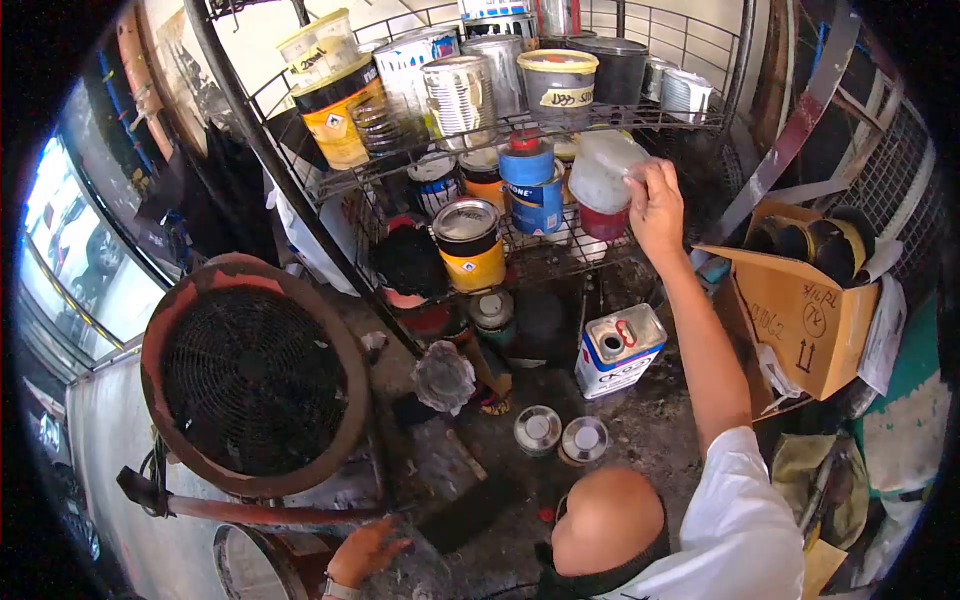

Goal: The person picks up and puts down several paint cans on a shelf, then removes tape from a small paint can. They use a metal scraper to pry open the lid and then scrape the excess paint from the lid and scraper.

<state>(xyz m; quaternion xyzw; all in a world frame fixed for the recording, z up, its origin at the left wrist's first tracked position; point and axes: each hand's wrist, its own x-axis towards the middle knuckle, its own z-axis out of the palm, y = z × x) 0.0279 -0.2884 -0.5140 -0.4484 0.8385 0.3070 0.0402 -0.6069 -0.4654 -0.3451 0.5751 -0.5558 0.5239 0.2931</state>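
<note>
My right hand [655, 208] reaches up to the lower shelf, fingers pinched at the side of a cloudy white plastic tub [606, 165]. Dark red shows in the container bottom [603, 222] directly beneath the tub. To its left stands a blue can [533, 200] with a red cap, and further left a yellow and black paint can [468, 245]. Low at the bottom of the view, my left hand [368, 552] is empty with fingers stretched out, beside a large open bucket [245, 570].
A wire rack [330, 225] carries several paint cans. A big round fan [255, 378] stands at left. On the floor are a rectangular solvent tin [620, 350] and two small round cans, one being a silver-topped can [538, 430]. A cardboard box [825, 330] sits at right.
</note>
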